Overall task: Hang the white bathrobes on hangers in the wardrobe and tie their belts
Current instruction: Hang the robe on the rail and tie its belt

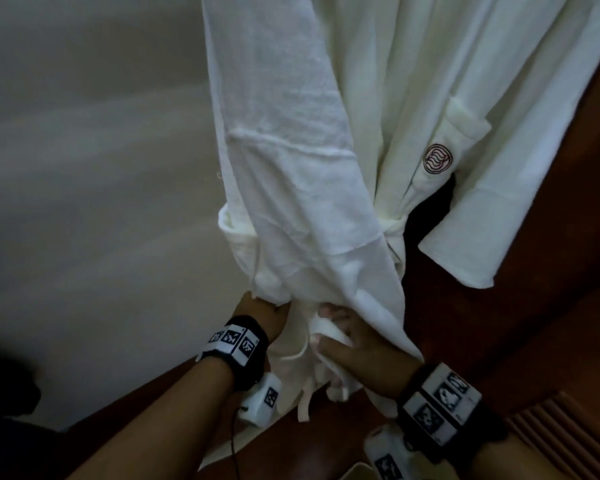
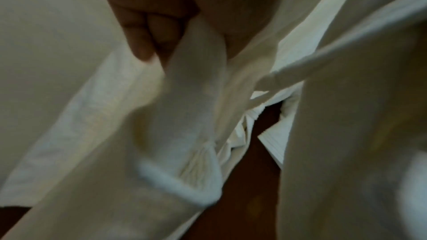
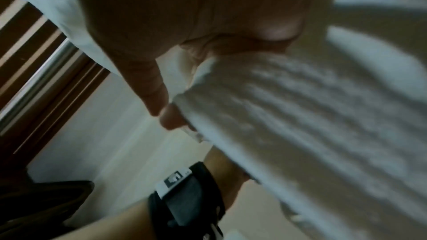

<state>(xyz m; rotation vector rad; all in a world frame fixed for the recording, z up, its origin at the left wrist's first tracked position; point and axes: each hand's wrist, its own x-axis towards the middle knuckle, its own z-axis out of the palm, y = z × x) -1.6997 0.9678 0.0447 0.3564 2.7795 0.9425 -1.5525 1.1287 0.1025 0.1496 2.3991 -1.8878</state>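
Note:
Two white bathrobes hang in front of me. The nearer bathrobe (image 1: 291, 168) fills the middle of the head view, its waist bunched low down. My left hand (image 1: 260, 313) grips one part of its belt (image 2: 196, 65) under the bunched cloth, fingers (image 2: 148, 30) curled round the strip. Just to the right, my right hand (image 1: 340, 337) pinches the ribbed belt end (image 3: 277, 109) between thumb (image 3: 152, 88) and finger. A loose belt tail (image 1: 303, 393) dangles below. The farther bathrobe (image 1: 482, 81) hangs to the right, with a red logo (image 1: 438, 159) and a belt knot (image 1: 392, 226) at its waist.
A pale wall (image 1: 84, 168) lies to the left. Dark brown wardrobe wood (image 1: 534, 306) stands behind and right of the robes, with a slatted panel (image 1: 568, 427) at the lower right. A dark shape (image 1: 7, 393) sits at the lower left.

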